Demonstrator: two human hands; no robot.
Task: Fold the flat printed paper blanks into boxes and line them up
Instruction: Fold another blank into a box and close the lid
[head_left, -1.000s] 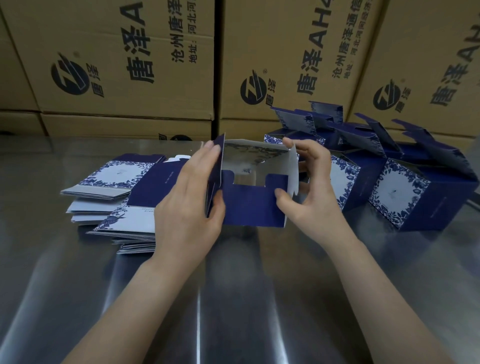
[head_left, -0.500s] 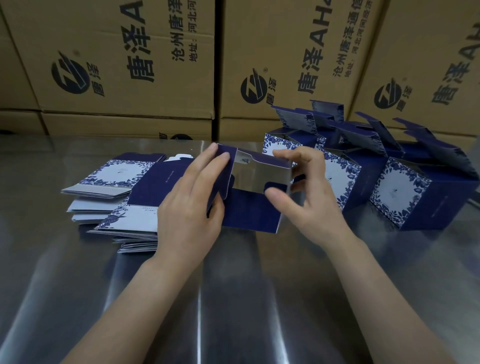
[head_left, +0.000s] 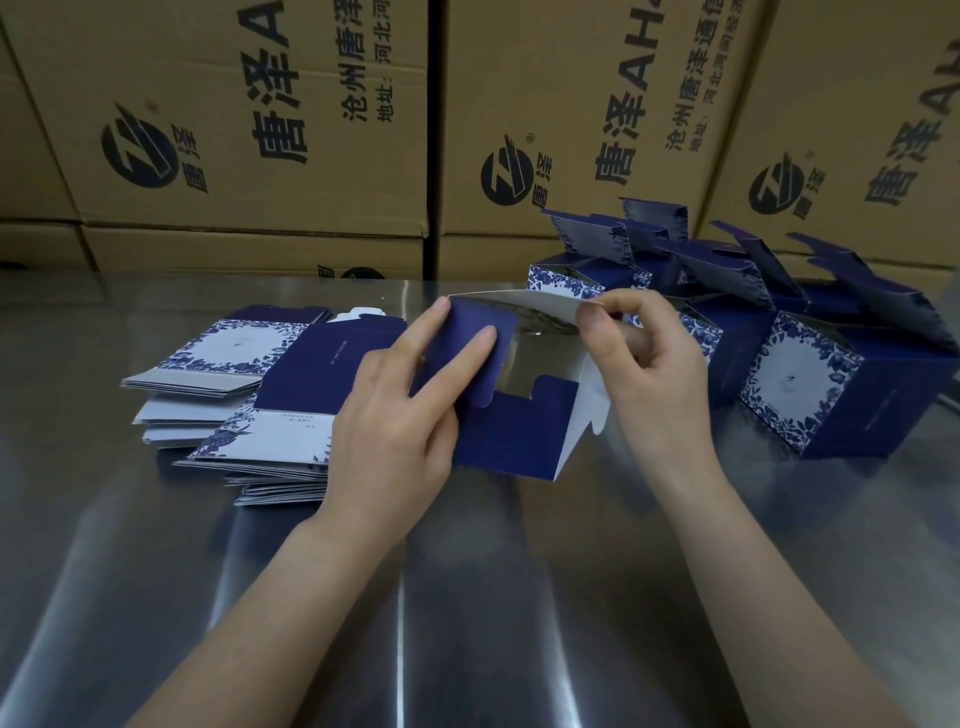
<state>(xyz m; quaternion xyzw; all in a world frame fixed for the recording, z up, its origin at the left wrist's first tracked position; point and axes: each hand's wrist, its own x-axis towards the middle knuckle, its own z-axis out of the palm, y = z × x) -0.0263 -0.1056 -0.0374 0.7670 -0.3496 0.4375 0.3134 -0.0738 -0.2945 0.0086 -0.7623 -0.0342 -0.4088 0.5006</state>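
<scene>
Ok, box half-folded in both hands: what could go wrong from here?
The left hand presses the blue side flap inward while the right hand pinches the white flap of the half-folded box: closed out of order, they could crease. The finished boxes stand close beside that hand and could get knocked.

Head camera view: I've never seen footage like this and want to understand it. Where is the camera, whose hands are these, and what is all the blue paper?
No machine here: a person wears one wide-angle camera on the head, looking down at their own bare hands. They work at a shiny metal table, with big brown cartons stacked behind. On the left lies a stack of flat blanks, printed blue and white. On the right stand finished boxes, lids up. Between the hands is a half-folded box: the left hand presses a dark blue side flap inward with straight fingers, and the right hand pinches the edge of a white flap.
</scene>
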